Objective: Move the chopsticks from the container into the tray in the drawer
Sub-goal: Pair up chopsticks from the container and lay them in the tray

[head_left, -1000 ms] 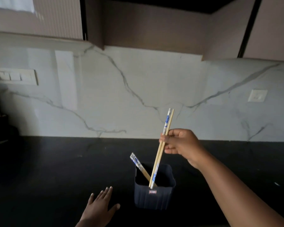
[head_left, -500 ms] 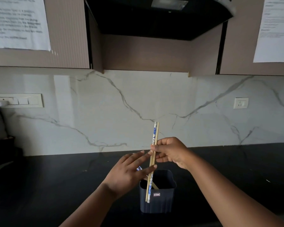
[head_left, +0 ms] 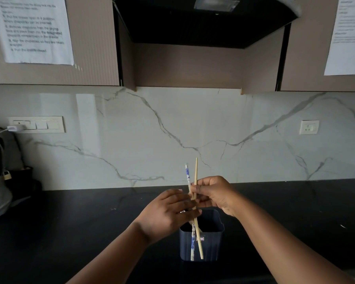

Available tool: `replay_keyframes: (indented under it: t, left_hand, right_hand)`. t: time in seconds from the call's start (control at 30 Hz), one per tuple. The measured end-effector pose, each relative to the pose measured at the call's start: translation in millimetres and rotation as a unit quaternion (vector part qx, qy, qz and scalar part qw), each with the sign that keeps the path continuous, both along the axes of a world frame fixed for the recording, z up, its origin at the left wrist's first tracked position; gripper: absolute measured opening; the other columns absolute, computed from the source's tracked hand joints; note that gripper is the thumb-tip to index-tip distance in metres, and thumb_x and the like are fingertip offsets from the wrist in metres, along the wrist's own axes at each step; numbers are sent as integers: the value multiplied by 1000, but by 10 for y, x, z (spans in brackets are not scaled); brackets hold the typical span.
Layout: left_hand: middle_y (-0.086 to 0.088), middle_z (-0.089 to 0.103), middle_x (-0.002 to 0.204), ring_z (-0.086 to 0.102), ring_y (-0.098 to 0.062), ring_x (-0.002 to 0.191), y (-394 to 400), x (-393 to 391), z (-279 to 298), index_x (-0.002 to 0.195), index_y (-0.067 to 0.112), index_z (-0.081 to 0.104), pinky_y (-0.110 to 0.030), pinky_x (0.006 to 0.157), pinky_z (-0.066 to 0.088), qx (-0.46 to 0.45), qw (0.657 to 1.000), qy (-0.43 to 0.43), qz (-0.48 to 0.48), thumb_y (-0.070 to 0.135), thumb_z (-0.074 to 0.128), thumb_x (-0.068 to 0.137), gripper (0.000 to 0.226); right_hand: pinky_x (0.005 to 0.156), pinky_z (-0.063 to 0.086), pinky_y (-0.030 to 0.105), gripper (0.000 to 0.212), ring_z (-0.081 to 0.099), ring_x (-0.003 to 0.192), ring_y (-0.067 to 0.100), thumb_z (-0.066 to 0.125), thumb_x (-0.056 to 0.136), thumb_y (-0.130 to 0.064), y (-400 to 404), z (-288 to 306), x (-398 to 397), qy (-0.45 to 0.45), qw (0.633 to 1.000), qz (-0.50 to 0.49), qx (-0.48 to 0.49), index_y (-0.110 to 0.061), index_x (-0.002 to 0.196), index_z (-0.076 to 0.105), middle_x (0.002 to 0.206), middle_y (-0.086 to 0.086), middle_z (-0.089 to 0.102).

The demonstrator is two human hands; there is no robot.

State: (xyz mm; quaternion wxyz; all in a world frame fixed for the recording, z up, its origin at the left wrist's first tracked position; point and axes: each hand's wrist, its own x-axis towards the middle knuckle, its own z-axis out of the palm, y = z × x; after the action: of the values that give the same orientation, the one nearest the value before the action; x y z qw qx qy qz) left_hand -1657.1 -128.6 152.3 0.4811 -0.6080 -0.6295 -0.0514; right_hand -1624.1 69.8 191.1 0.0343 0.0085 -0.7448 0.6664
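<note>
Black stone makes up the desk (head_left: 70,232), and in the dim light its surface swallows most detail; the lower corners of the frame cut off both forearms. No drawer or tray is in view. Printed sheets (head_left: 32,27) taped to the cabinets at the upper left and upper right are too blurred to read. Low in the centre stands a dark ribbed container (head_left: 210,244); its inside is in shadow, and only a wooden sliver shows near its rim, so what else it holds cannot be told. Two chopsticks (head_left: 195,177), one plain wood and one with blue-and-white pattern, cross in front of it, upper ends against the marble wall, lower ends over the container's front. The right hand (head_left: 215,193) pinches them at the crossing with curled fingers. The left hand (head_left: 166,216) covers their middle; whether its fingers grasp them or merely touch is hard to tell.
</note>
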Motion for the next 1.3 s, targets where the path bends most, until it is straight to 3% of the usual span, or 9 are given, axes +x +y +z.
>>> replay_keyframes:
  t: [0.13,0.23,0.27,0.33,0.47,0.7,0.83,1.13,1.3]
  left_hand:
    - [4,72,83,66,-17,73,77,73,112,102,18,74,-31,74,54,77,979,-190,23,15,65,89,15]
    - [2,73,81,67,-17,72,174,64,204,98,23,73,-41,72,55,158,837,-520,66,23,58,95,15]
    - [0,73,81,69,-17,72,200,35,224,97,22,74,-43,76,55,167,787,-590,69,22,59,95,15]
    - [-4,74,79,70,-20,72,227,-12,219,95,18,76,-43,81,56,166,743,-644,72,20,63,92,13]
    - [-4,75,77,71,-19,71,265,-20,114,91,18,77,-41,80,56,146,742,-651,57,22,65,90,12]
    - [1,76,86,68,-5,73,338,-5,-38,105,18,75,-23,73,54,120,815,-564,56,12,58,94,21]
    - [3,75,87,68,-4,75,311,-6,-104,110,19,73,-16,71,53,120,823,-554,42,6,57,94,26]
    - [14,68,86,63,11,76,264,-64,-344,117,15,69,-4,71,47,184,792,-580,36,-1,56,92,33]
    - [8,73,91,69,-2,82,258,-75,-473,114,15,70,-20,80,56,225,733,-641,0,2,59,91,29]
  right_hand:
    - [64,59,32,9,75,77,26,74,84,-15,27,-73,-5,-3,1000,-9,-26,-7,89,75,86,15,76]
    - [64,59,31,11,74,79,24,74,83,-18,24,-125,33,6,999,-10,-43,-11,91,77,93,13,76]
    - [64,59,31,10,73,79,24,73,83,-17,22,-141,49,8,999,-13,-50,-13,91,77,95,13,76]
    - [63,58,30,10,73,78,23,71,85,-15,12,-164,77,6,998,-12,-60,-13,92,77,95,12,76]
    - [63,59,30,9,73,76,23,68,86,-10,-25,-190,117,-1,998,-15,-64,-9,93,74,89,12,77]
    - [57,58,28,11,75,73,28,70,83,-6,-88,-247,159,-9,991,-38,-131,-10,92,75,78,15,76]
    - [59,59,29,12,75,75,28,71,83,-9,-144,-322,161,-9,989,-45,-141,-16,92,76,82,15,76]
    - [61,59,29,13,75,78,29,70,84,-7,-247,-530,101,-3,989,-54,-137,-17,86,78,83,14,77]
    - [57,58,25,6,75,73,28,70,85,-8,-258,-609,67,14,993,-66,-94,-10,86,75,77,14,76]
